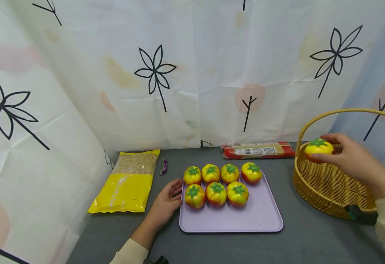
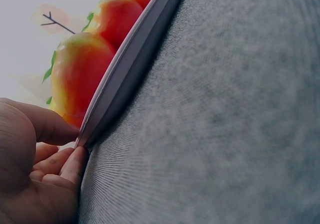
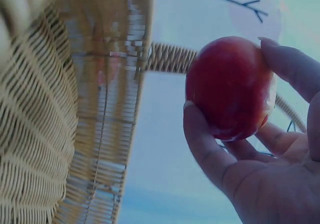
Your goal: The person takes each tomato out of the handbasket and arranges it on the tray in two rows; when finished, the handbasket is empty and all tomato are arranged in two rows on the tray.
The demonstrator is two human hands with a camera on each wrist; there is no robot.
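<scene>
My right hand holds a yellow-and-red tomato with a green star-shaped top, above the left side of a wicker basket. In the right wrist view, thumb and fingers curl round the red underside of this tomato, beside the basket's woven wall. My left hand is at the left edge of a lilac tray, and the left wrist view has its thumb and fingers pinching the rim. Several similar tomatoes sit in two rows on the tray.
Left of the tray lies a yellow bag with a see-through top, and near it a small purple wrapped piece. A long red-and-tan packet lies behind the tray by the patterned curtain. The basket's tall handle arches over it.
</scene>
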